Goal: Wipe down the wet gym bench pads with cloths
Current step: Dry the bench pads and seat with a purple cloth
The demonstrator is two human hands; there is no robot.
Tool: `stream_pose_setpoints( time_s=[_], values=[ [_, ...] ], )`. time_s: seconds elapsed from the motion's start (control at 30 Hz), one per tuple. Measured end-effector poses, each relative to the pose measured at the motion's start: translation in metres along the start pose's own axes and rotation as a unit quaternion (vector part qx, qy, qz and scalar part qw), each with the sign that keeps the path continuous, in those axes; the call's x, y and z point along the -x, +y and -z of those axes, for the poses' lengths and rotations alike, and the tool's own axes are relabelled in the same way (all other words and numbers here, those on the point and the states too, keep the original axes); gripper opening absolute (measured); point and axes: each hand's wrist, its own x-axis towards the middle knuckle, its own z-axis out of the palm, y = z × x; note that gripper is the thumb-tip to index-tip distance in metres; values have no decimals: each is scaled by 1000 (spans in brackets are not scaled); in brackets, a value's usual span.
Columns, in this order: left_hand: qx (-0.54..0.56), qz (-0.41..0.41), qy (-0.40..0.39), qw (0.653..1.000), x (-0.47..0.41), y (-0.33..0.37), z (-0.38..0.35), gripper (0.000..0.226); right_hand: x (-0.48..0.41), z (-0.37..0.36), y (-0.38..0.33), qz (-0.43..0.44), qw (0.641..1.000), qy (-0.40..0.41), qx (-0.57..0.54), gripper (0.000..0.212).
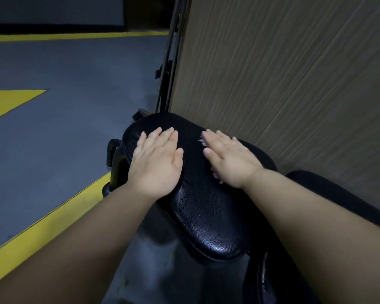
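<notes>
A black, glossy bench pad [206, 216] lies across the middle of the view, its near half glistening with wet spots. My left hand [157, 162] lies flat on the pad's far left part, fingers straight, with no cloth visible under it. My right hand [228, 159] presses flat on the pad's far right part over a pale pink fuzzy cloth [203, 142], of which only small tufts show at the fingertips and below the palm. A second black pad [329, 189] sits to the right, partly hidden by my right forearm.
A wood-grain panel [294, 73] rises right behind the pads. Black metal bars [170, 58] run up its left edge. A black handle grip [112, 152] sticks out left of the pad. The grey floor [64, 128] has yellow stripes [53, 216].
</notes>
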Motion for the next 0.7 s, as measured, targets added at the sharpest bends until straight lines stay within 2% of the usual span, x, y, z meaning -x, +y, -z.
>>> stream_pose_setpoints(
  time_s=[0.17, 0.23, 0.3, 0.37, 0.53, 0.63, 0.7],
  values=[
    [6, 3, 13, 1000, 1, -1, -2, 53, 4, -1, 64, -184, 982, 6, -52, 53],
    [3, 5, 16, 1000, 1, -1, -2, 52, 14, -5, 61, -231, 971, 13, -66, 55],
    [4, 5, 18, 1000, 0, -1, -3, 52, 26, -7, 43, -242, 969, 18, -50, 58],
    [11, 5, 24, 1000, 0, -1, -3, 52, 43, -8, 15, -207, 978, 14, -14, 61],
    [32, 3, 37, 999, 2, -1, -3, 62, 80, -23, -63, -28, 999, 17, 34, 86],
    [39, 9, 31, 999, 4, -2, -1, 55, 72, -24, -64, 23, 999, 19, 31, 82],
    [33, 8, 30, 999, 3, -1, 0, 54, 60, -18, -51, 27, 999, 31, 36, 73]
  ],
)
